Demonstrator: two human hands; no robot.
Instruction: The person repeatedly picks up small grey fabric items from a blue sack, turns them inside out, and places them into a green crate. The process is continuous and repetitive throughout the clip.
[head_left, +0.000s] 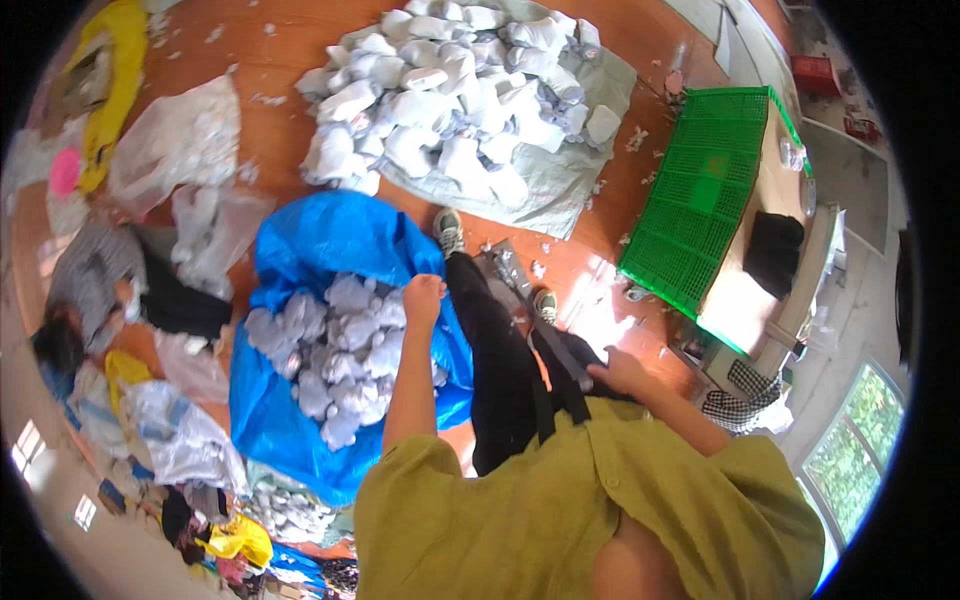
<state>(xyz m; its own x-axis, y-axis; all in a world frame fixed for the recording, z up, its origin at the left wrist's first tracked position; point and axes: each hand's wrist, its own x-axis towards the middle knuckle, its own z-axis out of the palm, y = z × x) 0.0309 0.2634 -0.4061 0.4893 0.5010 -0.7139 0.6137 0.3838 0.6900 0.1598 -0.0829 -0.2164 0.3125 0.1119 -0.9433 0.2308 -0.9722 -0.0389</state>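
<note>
My left hand (425, 289) is closed, fingers curled, over the right part of a large open blue sack (335, 222). Whether it grips anything is hidden. Inside the sack lie many soft, stuffed light-grey pieces (345, 345) that look like plush toy parts. My right hand (622, 372) is low beside my right thigh, thumb and fingers apart, close to a dark grey strap-like strip (563, 352). I see nothing held in it. Beyond the sack, a big heap of white and pale-grey stuffed pieces (450, 95) rests on a pale woven sheet (555, 195).
A green plastic crate-like rack (700, 195) stands at right beside a table with a black cloth (774, 255). A seated person (100, 265) is at left among plastic bags (180, 140). Tufts of white stuffing dot the reddish floor (270, 60). More bags (185, 425) lie lower left.
</note>
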